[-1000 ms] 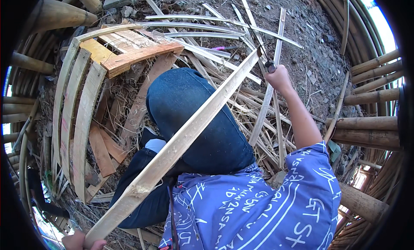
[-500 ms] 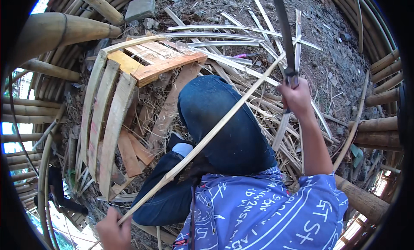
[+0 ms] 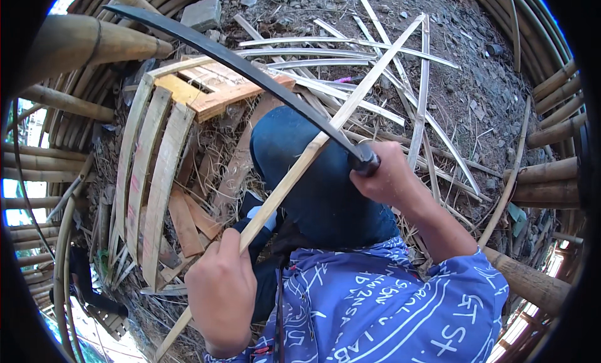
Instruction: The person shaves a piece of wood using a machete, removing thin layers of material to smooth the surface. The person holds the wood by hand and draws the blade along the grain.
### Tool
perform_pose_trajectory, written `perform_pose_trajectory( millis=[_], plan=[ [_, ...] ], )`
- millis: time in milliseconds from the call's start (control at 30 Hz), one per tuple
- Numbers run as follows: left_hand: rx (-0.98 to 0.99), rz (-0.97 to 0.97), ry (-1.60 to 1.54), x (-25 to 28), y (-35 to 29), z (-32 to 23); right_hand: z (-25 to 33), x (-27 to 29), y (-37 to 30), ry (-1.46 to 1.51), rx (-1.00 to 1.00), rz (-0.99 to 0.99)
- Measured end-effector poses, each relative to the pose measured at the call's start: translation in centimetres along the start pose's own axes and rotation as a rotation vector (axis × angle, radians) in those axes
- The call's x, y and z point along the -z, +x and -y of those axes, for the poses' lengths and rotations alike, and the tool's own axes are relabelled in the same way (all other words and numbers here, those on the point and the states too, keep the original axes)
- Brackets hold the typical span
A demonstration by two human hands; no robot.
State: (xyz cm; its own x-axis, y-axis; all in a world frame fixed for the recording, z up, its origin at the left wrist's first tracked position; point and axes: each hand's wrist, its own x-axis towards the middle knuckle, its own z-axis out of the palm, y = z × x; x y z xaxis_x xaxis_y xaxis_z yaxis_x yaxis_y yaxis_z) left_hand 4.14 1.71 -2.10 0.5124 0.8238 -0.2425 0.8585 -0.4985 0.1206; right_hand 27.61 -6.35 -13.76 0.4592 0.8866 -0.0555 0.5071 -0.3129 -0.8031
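My left hand (image 3: 220,289) is closed round a long pale bamboo strip (image 3: 285,191), which slants from the lower left across my raised knee to the far right. In my right hand (image 3: 393,175) I grip the handle of a machete with a long dark blade (image 3: 250,78). The blade points to the far left and crosses the strip just above my knee, at the part of the blade near the handle. Whether the edge touches the strip or cuts into it I cannot tell.
Several split bamboo strips (image 3: 313,52) lie crossed on the dirt ahead. To the left stands a low wooden slatted piece (image 3: 164,194), and near it a grey concrete block (image 3: 201,14). Curly shavings lie round my legs. Bamboo poles (image 3: 554,175) line both sides.
The machete has swung from upright at the right down to the left, over the strip. My left hand has come up and inward, and the strip has slid further toward the far right.
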Motion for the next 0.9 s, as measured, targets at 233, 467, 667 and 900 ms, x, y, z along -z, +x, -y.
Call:
perform_pose_trajectory(
  millis=[233, 467, 667, 900],
  plan=[
    [-0.008, 0.044, -0.005, 0.4, 0.1, -0.3, -0.7, 0.9, 2.1, -0.247, -0.019, -0.032],
    [0.048, 0.078, -0.001, 0.8, -0.8, 1.0, -3.8, 3.1, 4.0, -0.304, -0.131, -0.126],
    [-0.001, 0.09, 0.041, 2.1, -1.1, 1.7, -9.5, 5.7, 6.5, -0.422, -0.275, -0.241],
    [-0.013, 0.195, -0.062, 4.9, -2.7, 4.4, -12.2, 5.7, 9.8, -0.437, -0.247, -0.249]
  ],
)
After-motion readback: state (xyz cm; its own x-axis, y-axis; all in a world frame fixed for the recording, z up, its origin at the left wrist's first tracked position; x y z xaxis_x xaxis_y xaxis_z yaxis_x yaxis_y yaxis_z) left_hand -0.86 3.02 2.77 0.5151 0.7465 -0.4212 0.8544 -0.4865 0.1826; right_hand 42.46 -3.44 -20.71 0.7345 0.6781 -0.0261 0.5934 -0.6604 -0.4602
